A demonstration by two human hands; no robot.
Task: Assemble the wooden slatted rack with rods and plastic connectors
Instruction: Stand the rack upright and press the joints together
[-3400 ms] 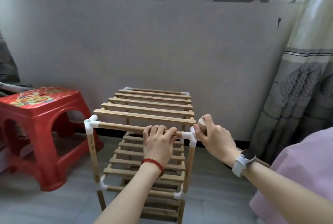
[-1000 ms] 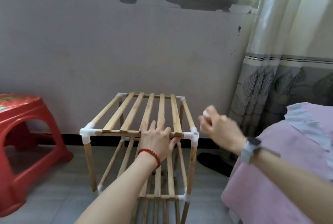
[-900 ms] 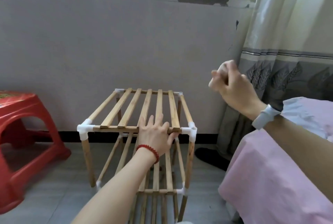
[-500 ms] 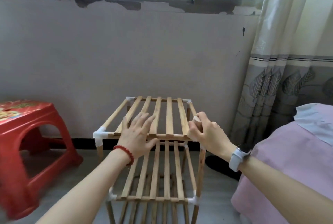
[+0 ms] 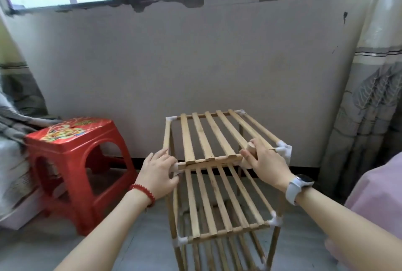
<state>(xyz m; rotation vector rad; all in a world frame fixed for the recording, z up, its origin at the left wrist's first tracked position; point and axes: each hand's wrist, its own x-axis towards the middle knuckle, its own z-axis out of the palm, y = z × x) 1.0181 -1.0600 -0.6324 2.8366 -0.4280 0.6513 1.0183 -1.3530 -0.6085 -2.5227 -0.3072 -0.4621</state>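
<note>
- Since half a second ago we see the rack (image 5: 219,161) turned, its near edge now slanting, and the left hand (image 5: 157,175) has slid off the slats to the near left corner
- Our left hand's fingers lie nearly straight and together, wrapping that corner, thumb below
- Our right hand (image 5: 264,165) curls its fingers round a small wooden block (image 5: 251,147), pressed on the top shelf's near right end
- We see the rack standing on the floor beside a red stool (image 5: 76,161)
</note>
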